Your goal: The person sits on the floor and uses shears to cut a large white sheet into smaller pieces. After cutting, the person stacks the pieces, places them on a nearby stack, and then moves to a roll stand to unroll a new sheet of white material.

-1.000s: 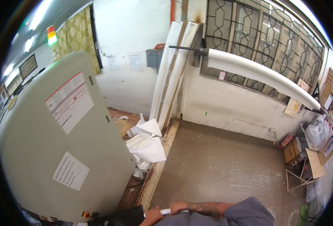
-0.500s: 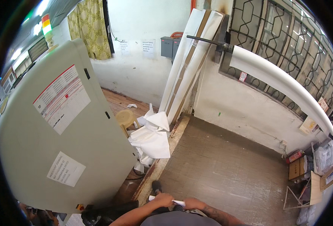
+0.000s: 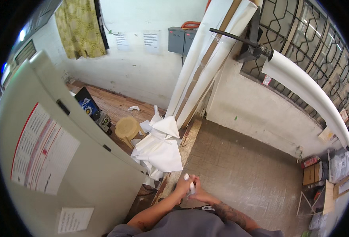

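Note:
My left hand [image 3: 182,185] and my right hand [image 3: 198,192] are close together in front of my body, both closed around a white strip of crumpled or rolled paper [image 3: 192,188]. One end of the paper sticks up past the fingers of my left hand, and another part shows between the palms. My hands hide the rest of it. Just ahead and to the left, a heap of crumpled white paper sheets [image 3: 164,156] lies on the floor beside a tan plastic stool [image 3: 128,127].
A tall grey cabinet [image 3: 99,173] fills the left side. Long white rolls [image 3: 190,67] lean in the corner by a raised ledge [image 3: 190,140]. At right, a white roll [image 3: 305,91] hangs on a bar before a barred window. Boxes [image 3: 311,173] and bags stand at far right.
Both hands have moved forward, away from my body, and closer together. The paper has turned from crosswise to more upright. My view has shifted toward the cabinet's far side, showing more of the stool.

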